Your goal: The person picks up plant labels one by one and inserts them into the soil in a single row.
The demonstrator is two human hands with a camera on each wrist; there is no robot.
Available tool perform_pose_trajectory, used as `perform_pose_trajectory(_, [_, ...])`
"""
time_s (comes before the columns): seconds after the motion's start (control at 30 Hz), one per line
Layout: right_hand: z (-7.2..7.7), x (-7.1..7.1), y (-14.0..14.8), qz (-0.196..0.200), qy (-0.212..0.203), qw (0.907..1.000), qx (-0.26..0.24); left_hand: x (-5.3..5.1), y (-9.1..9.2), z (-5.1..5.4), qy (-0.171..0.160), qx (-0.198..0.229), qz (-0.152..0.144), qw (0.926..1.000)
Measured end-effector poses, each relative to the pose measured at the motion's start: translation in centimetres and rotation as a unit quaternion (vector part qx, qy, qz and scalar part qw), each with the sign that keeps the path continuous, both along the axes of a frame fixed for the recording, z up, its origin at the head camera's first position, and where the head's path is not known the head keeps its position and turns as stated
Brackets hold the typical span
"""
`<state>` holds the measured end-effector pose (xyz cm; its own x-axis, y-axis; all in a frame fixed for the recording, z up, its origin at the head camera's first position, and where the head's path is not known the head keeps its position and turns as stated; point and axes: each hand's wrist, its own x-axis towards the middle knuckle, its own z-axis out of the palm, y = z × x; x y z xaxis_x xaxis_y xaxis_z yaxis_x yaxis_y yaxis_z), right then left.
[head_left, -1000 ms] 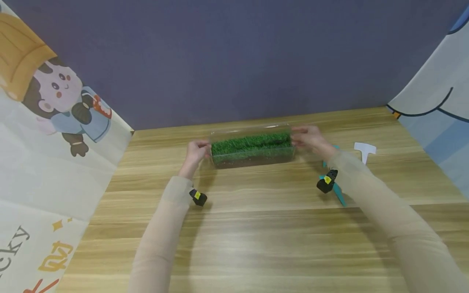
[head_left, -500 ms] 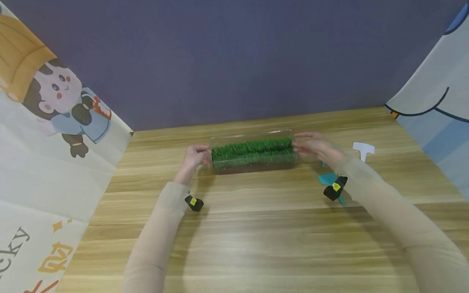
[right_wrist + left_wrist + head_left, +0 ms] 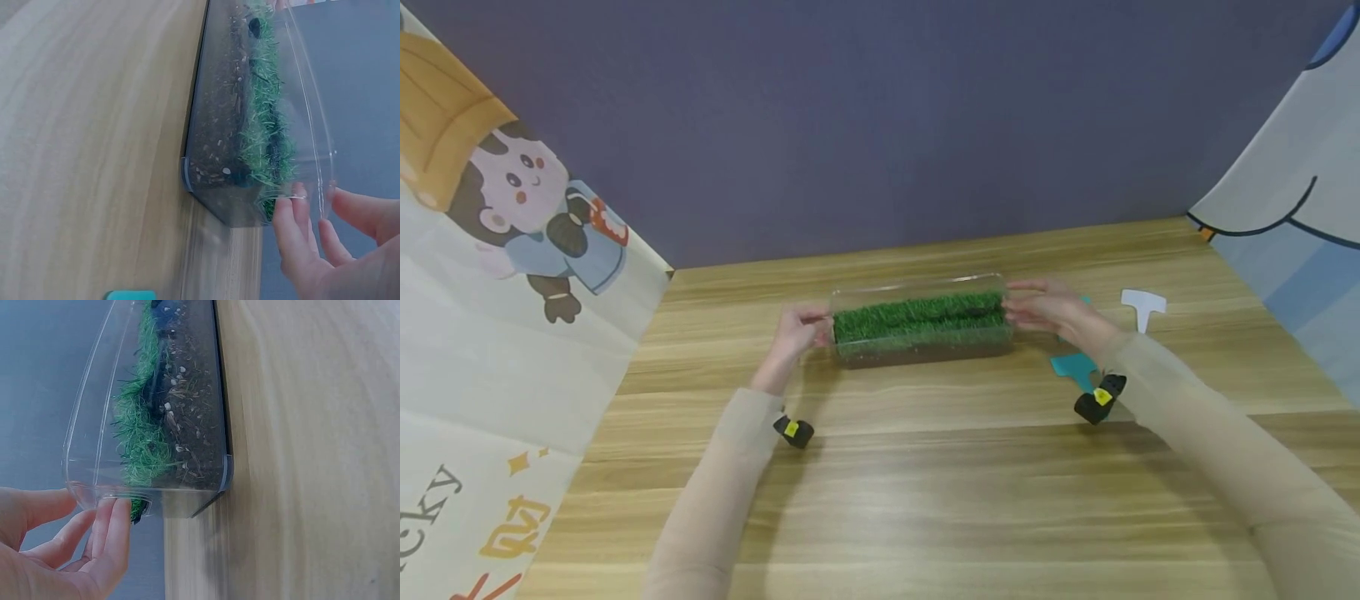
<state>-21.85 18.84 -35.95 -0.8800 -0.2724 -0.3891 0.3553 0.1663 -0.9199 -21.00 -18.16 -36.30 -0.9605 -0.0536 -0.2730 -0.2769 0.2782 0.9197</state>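
A long clear plastic planter box (image 3: 925, 353) stands near the back of the table, holding dark soil and strips of green artificial grass (image 3: 917, 313). My left hand (image 3: 792, 337) grips its left end. In the left wrist view, the fingers (image 3: 117, 528) hook into an opening in the end wall and the thumb touches the rim. At the other end, my right hand (image 3: 1056, 315) holds on the same way; the right wrist view has its fingers (image 3: 289, 228) at the opening and its thumb by the rim. Whether the base touches the table I cannot tell.
Right of the box lie a teal T-shaped plant label (image 3: 1075, 367), partly under the right wrist, and a white T-shaped label (image 3: 1143, 307). Another teal piece (image 3: 1086, 299) is mostly hidden behind the right hand. A dark blue wall (image 3: 880, 125) rises behind the wooden table (image 3: 910, 500).
The planter box has come toward me and very slightly to the right, with both hands still holding its ends. The labels lie where they were, the near teal one now less covered.
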Motion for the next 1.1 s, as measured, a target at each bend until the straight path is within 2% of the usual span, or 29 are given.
perform_pose_trajectory(0.33, [0.0, 0.9, 0.4, -0.009, -0.015, 0.9997, -0.014, 0.9, 0.1, -0.5, 0.001, 0.010, 0.007, 0.9999])
perform_pose_trajectory(0.4, [0.1, 1.0, 0.4, -0.012, -0.018, 0.9995, -0.021, 0.6, -0.5, -1.7, 0.017, 0.038, -0.004, 0.9991])
perform_pose_trajectory(0.5, [0.1, 1.2, 0.5, -0.016, -0.029, 0.9990, -0.031, 1.0, -0.5, -1.8, 0.018, 0.040, -0.003, 0.9990])
perform_pose_trajectory(0.57, [0.1, 1.4, 0.5, -0.013, -0.032, 0.9988, -0.036, 1.1, -0.5, -1.8, 0.015, 0.041, -0.003, 0.9991])
perform_pose_trajectory(0.63, [0.1, 1.6, 0.5, -0.009, -0.034, 0.9987, -0.036, 1.8, 0.1, -0.7, -0.001, 0.016, 0.004, 0.9999])
perform_pose_trajectory(0.9, [0.0, 2.2, 0.5, -0.012, -0.031, 0.9994, -0.010, 2.3, 0.1, -0.7, -0.013, 0.021, 0.007, 0.9997])
perform_pose_trajectory(1.1, [-0.3, 2.6, 0.7, -0.009, -0.028, 0.9994, -0.018, 2.8, 0.2, -0.8, -0.016, 0.019, 0.013, 0.9996])
